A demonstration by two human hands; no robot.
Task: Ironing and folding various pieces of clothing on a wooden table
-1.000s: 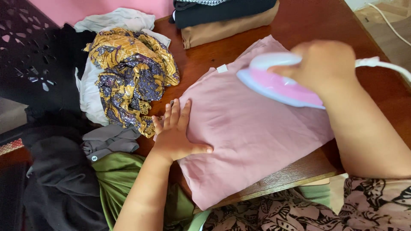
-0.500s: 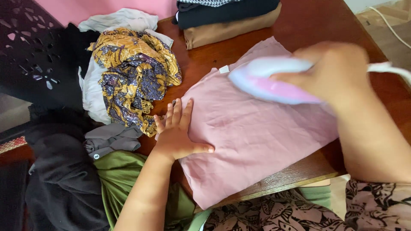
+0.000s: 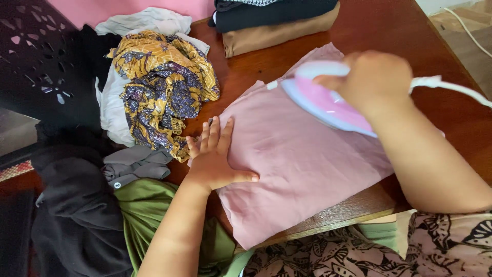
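A folded pink garment point(image 3: 297, 164) lies flat on the brown wooden table point(image 3: 389, 31). My left hand point(image 3: 214, 159) presses flat on its left edge, fingers spread. My right hand point(image 3: 371, 79) grips the handle of a pink and white iron point(image 3: 323, 100), which rests on the upper part of the garment. A white cord point(image 3: 451, 87) runs from the iron off to the right.
A crumpled yellow and purple patterned cloth point(image 3: 164, 84) lies on white fabric point(image 3: 110, 110) at the left. Folded dark and tan clothes point(image 3: 277, 20) are stacked at the back. Black, grey point(image 3: 136, 164) and green garments point(image 3: 148, 210) pile at the lower left.
The iron slid left over the garment's top, then came back slightly right and down. My left hand has stayed pressed on the cloth.
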